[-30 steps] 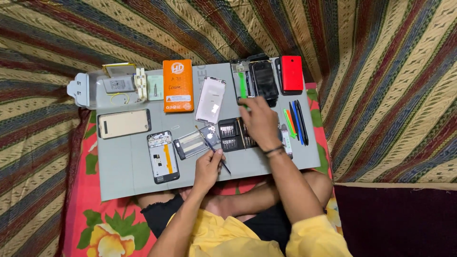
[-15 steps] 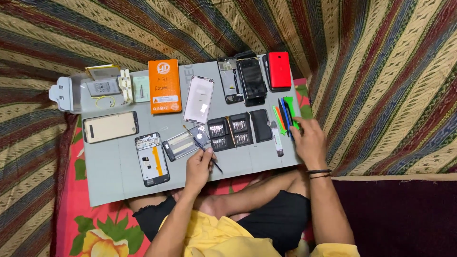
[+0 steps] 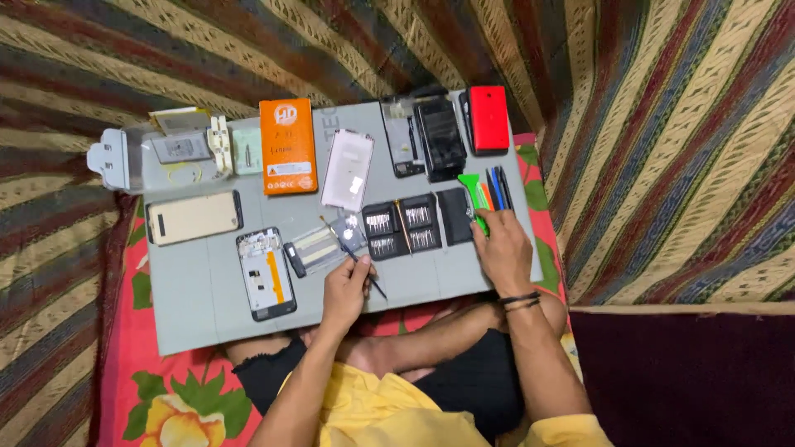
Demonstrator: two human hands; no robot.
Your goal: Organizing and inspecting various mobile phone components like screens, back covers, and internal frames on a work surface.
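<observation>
**Right hand reached the pry tools**

The right hand [image 3: 500,248] had moved from the bit case [image 3: 402,226] to the coloured pry tools [image 3: 484,192], fingers closing on a green one. The left hand [image 3: 346,285] stayed gripping a thin screwdriver [image 3: 358,263] on the grey surface [image 3: 190,298].

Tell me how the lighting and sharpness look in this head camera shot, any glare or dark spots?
Head view: even, soft light on the grey work mat; a small glare patch on the white phone back cover; the lower right corner falls into deep shadow; both the left hand and right hand look sharp, no motion blur; small screwdriver bits are too fine to resolve.
</observation>
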